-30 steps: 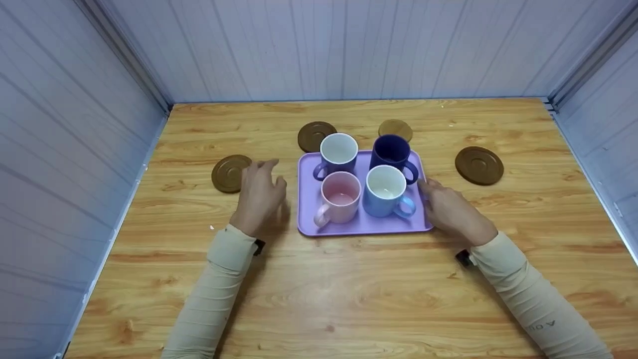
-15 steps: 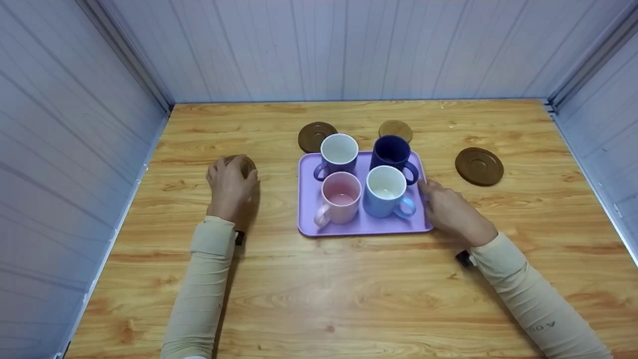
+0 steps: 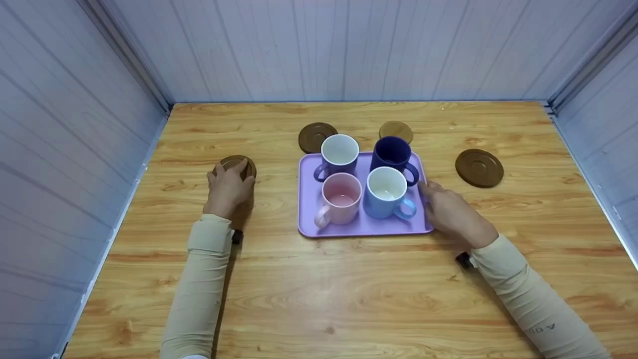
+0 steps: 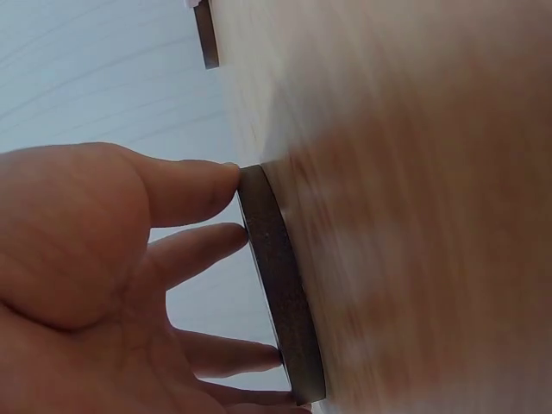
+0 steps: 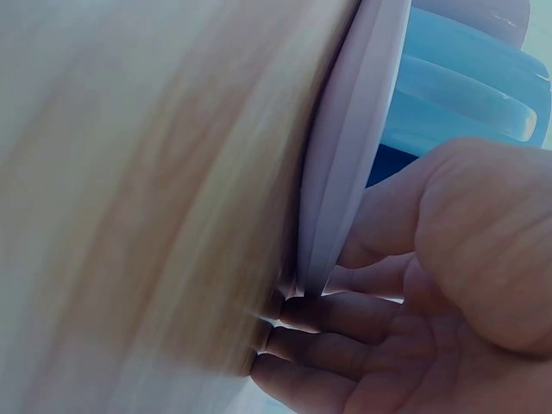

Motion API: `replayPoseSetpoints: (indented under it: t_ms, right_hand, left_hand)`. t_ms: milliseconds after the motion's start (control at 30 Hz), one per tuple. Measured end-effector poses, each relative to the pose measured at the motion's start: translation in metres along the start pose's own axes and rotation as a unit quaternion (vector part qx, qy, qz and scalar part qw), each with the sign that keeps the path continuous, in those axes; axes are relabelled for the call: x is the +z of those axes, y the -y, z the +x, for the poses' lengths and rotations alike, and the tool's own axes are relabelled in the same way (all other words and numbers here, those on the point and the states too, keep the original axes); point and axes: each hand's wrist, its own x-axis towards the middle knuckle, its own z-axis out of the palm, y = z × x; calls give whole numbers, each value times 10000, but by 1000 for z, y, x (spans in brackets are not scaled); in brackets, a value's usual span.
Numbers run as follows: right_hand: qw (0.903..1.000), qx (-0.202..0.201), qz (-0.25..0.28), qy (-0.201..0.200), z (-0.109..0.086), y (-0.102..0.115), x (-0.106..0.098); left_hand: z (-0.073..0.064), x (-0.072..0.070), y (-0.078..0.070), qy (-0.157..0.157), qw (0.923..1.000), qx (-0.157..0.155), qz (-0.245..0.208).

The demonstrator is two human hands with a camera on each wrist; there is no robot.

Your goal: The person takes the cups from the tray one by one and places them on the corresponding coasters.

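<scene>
My left hand [image 3: 227, 192] reaches over a round dark brown coaster [image 4: 280, 276] lying on the table at left. In the left wrist view thumb and fingers spread across it, holding it at its edges. My right hand [image 3: 451, 212] grips the right edge of a lilac tray [image 3: 309, 199]. Its thumb is above the rim and fingers lie below, as the right wrist view shows. On the tray stand a pink mug [image 3: 344, 212], a light blue mug [image 3: 381, 202], a navy mug [image 3: 386, 162] and a white-lined dark-handled mug [image 3: 344, 167].
Behind the tray lie a dark brown coaster [image 3: 311, 139] and a lighter tan coaster [image 3: 396, 130]. Another dark coaster [image 3: 479, 168] is to the right of the tray. Pale panel walls [image 3: 344, 50] enclose the wooden table [image 3: 319, 294] at the back and sides.
My left hand has moved left from beside the tray onto the left coaster, which has shifted slightly to the right. My right hand and the tray keep their places.
</scene>
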Motion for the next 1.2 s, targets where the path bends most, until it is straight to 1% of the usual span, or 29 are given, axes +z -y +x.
replayPoseSetpoints:
  t_ms: [67,367,500,700,833,1033,1200]
  right_hand:
    - [10000,-23,-3,0,0,0,0]
    - [9998,104,27,140,1,2,-1]
    - [9997,155,18,193,1,2,0]
    - [9993,221,64,307,0,0,1]
    - [9995,181,70,242,-1,0,0]
    - [10000,-5,-38,36,-1,1,1]
    - [9999,114,-65,101,0,0,1]
  left_hand:
    - [0,0,0,63,9999,30,123]
    - [0,0,2,300,9994,39,170]
    - [0,-1,2,322,9991,105,265]
    - [0,-1,2,332,9991,134,227]
    - [0,-2,2,336,9991,169,199]
    - [4,-6,0,436,9985,139,312]
    - [10,-8,-4,504,9979,176,358]
